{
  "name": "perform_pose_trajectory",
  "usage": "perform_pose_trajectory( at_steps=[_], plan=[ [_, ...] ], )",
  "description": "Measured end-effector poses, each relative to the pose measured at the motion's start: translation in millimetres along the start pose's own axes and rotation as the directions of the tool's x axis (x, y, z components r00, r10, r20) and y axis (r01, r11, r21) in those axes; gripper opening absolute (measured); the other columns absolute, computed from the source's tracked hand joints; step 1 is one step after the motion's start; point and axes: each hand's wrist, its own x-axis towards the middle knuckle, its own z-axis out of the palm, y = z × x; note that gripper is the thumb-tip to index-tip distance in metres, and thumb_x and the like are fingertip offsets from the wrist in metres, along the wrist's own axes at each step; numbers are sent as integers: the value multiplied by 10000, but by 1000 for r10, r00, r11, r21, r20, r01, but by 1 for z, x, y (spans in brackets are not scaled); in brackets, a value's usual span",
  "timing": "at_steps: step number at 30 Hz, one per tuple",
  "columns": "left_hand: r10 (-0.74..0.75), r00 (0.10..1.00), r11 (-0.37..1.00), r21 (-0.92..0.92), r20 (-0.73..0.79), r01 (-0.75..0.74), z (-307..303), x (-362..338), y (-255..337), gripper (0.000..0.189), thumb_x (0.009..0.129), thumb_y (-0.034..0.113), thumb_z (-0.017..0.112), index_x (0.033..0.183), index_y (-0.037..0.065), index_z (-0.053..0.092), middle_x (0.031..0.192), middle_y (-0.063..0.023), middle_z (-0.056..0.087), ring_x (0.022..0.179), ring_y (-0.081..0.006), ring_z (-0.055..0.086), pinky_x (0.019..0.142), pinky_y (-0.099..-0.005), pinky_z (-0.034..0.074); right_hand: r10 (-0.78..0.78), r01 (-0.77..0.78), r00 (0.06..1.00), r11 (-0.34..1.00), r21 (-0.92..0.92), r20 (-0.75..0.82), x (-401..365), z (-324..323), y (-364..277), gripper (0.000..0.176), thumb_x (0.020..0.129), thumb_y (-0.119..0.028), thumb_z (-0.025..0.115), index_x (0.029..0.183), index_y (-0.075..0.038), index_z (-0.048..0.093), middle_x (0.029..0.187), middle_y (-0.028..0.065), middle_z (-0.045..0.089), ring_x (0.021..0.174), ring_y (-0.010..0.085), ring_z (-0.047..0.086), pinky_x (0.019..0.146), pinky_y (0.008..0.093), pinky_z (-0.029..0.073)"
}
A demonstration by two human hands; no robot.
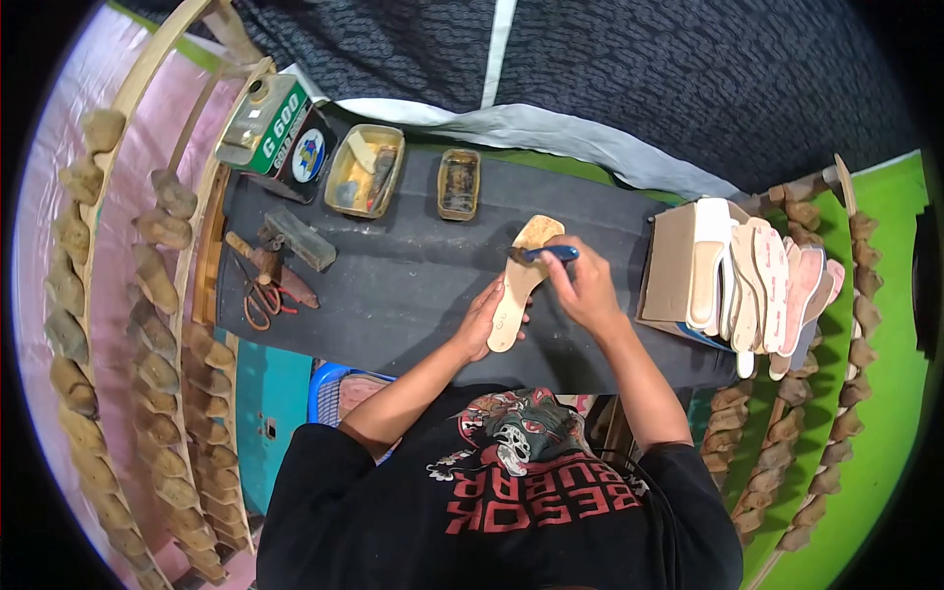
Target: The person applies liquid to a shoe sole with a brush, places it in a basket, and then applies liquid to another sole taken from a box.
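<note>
A tan shoe insole (517,282) is held over the dark table, its wide end pointing away from me and its narrow end near me. My left hand (480,320) grips the insole by its left edge, with fingertips showing past the right side. Between the fingers of my right hand (588,285) is a small brush (559,253) with a blue handle. The brush's dark tip meets the upper part of the insole, where the surface looks more yellow and glossy. Faint marks show near the narrow end.
Beyond my hands stand a small stained tub (458,185), a larger tub (365,169) with tools inside and a glue can (280,138). Scissors (258,300), a hammer (252,254) and a grey block (300,238) lie left. A cardboard box (674,261) holds several insoles at right; shoe lasts line side racks.
</note>
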Motion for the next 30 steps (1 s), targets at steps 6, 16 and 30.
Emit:
perform_pose_trajectory(
  at_steps=[6,16,30],
  plan=[
    [-22,1000,1000,-12,11,23,24,10,-12,617,1102,455,426,1632,181,270,1167,-116,642,916,-188,680,676,-342,640,86,-89,985,996,-8,-151,-3,-26,15,148,962,-118,684,1014,14,640,896,190,690,798,372,681,731,422,536],
    [-21,999,997,75,-31,24,40,13,-30,613,1096,452,410,1621,156,297,1199,-116,635,933,-187,670,670,-341,632,-38,37,996,999,-16,-81,-7,-47,31,119,955,-75,673,1020,14,627,962,191,685,855,387,677,773,433,536],
    [149,985,988,-37,-84,-153,52,11,-29,609,1108,411,418,1637,150,266,1185,-131,637,911,-192,684,665,-343,644,-86,86,996,996,8,-27,-6,-58,38,156,938,-87,695,1035,22,641,967,192,684,858,379,675,775,418,536]
  ],
)
